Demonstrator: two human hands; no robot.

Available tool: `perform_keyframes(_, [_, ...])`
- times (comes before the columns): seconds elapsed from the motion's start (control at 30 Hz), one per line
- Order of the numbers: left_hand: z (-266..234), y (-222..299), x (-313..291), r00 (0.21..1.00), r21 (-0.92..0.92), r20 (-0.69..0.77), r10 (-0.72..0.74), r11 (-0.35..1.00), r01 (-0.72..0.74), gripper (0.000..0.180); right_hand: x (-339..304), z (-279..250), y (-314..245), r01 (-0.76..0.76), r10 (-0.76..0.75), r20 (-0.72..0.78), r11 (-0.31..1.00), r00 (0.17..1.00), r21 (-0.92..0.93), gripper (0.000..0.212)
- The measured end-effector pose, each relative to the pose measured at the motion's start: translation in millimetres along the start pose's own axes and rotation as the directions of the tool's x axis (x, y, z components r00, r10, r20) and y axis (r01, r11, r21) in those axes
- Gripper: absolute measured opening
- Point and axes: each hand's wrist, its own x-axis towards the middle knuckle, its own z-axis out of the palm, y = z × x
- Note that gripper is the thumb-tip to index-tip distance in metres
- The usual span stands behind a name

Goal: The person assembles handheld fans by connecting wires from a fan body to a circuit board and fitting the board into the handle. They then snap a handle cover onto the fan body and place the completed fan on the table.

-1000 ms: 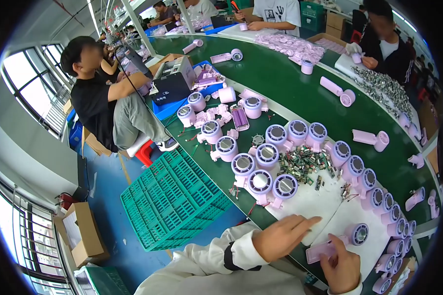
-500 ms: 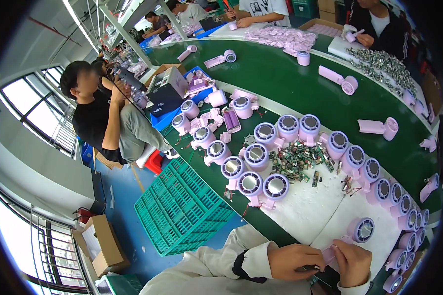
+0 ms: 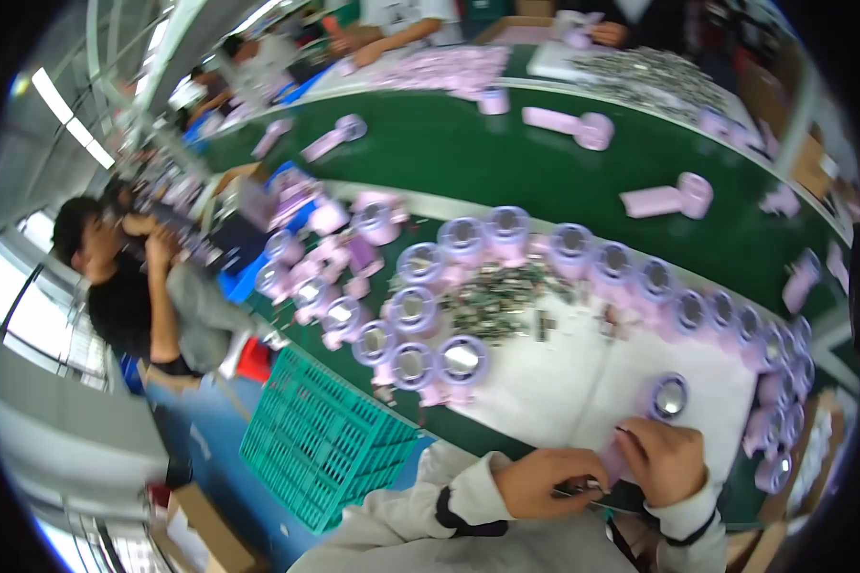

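Fingers curled, my left hand (image 3: 550, 481) closes around a small dark thing with a metallic glint (image 3: 577, 486); blur hides its kind. My right hand (image 3: 667, 460) pinches the pale pink handle (image 3: 612, 462) of a handheld fan, close beside the left fingertips. The lilac fan head (image 3: 668, 396) lies just beyond my right hand on a white foam sheet (image 3: 530, 387). Farther off on the sheet is a heap of small green circuit boards (image 3: 497, 301). Several lilac fan heads with pink bodies (image 3: 462, 360) stand around that heap.
A curved line of fan heads (image 3: 690, 310) borders the sheet at right. Beyond runs a green conveyor belt (image 3: 430, 143) with scattered pink fans (image 3: 664, 199). A green plastic crate (image 3: 320, 439) stands at left on the floor. A seated person (image 3: 124, 306) is farther left; others work across the belt.
The view has shifted and blurred, so the bench sits farther left and higher. The fan head lies closer to my right hand. The dark thing shows more plainly in my left hand.
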Motion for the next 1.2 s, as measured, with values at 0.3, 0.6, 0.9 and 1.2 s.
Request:
perform_keyframes(0.3, [1.4,9.9,13.7,0.889,-0.134,-0.454,-0.064,0.991,0.003,0.026,-10.2,-2.1,-2.5,0.043,-0.040,0.022,0.991,0.999,-0.124,0.012])
perform_keyframes(0.6, [11.2,3.2,12.0,0.868,-0.220,-0.480,-0.125,0.975,0.018,0.034,-11.8,-1.9,-3.1,0.103,-0.104,-0.015,0.995,0.994,-0.015,0.013])
perform_keyframes(0.9, [10.9,-6.7,10.3,0.905,-0.266,-0.400,-0.144,0.963,0.036,0.031,-14.0,-4.2,-0.1,0.087,-0.088,0.089,0.996,0.992,0.013,0.010])
perform_keyframes(1.2, [11.2,-2.9,11.3,0.917,-0.266,-0.351,-0.188,0.959,0.095,0.029,-16.7,-4.0,2.6,-0.006,-0.009,0.098,0.989,0.995,0.151,0.013])
